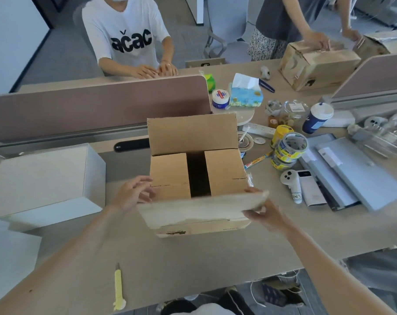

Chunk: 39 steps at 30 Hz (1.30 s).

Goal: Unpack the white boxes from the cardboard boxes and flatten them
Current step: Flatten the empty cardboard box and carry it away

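Desk [193, 258] holds a white box [45, 180] at frame left. Left hand [133, 192], fingers loosely spread, hovers by the open cardboard box [224, 171] at centre, contact unclear; right hand [263, 212] pinches its blurred near flap [199, 210]. Interior lost in shadow.

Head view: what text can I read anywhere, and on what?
"ačac": white T-shirt of the person opposite.
"H+03", roughly: handwritten on the white controller.
Too blurred: print on the cardboard box, tape rolls, blue-and-white tub.
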### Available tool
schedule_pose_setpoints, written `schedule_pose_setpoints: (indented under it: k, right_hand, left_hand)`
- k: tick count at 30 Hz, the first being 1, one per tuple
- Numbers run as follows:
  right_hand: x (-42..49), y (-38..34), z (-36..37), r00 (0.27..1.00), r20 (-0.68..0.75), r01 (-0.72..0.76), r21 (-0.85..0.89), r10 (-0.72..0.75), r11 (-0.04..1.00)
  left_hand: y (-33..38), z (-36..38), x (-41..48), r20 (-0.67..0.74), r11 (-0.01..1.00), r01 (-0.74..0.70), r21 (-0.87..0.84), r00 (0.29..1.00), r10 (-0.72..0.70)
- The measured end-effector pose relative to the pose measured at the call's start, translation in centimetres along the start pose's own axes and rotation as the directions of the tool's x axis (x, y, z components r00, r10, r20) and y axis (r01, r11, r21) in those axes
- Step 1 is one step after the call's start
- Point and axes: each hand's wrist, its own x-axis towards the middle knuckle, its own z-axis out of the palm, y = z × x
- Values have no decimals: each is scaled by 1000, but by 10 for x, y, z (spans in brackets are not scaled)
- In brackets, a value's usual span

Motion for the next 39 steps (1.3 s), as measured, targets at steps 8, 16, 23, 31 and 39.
schedule_pose_setpoints:
  k: [8, 16, 23, 31, 39]
  right_hand:
    - [10, -3, 24, 918, -75, -371, 182, 390, 910]
    - [2, -14, 28, 965, 95, -261, 221, 246, 940]
    - [0, -53, 17, 981, 191, -103, 435, 20, 895]
    - [24, -79, 6, 997, 8, -76, 263, 76, 962]
    - [39, -120, -12, 970, -77, -216, 158, 230, 964]
  left_hand:
    - [-48, 18, -24, 132, 977, 205, -55, 972, -196]
    - [-60, 5, -51, 223, 977, 150, -150, 968, -114]
    - [-53, -24, -71, 65, 960, 81, -268, 996, -66]
    - [-23, -28, -81, 27, 923, -71, -378, 996, 88]
    - [-16, -30, -79, 108, 979, -199, -52, 973, 204]
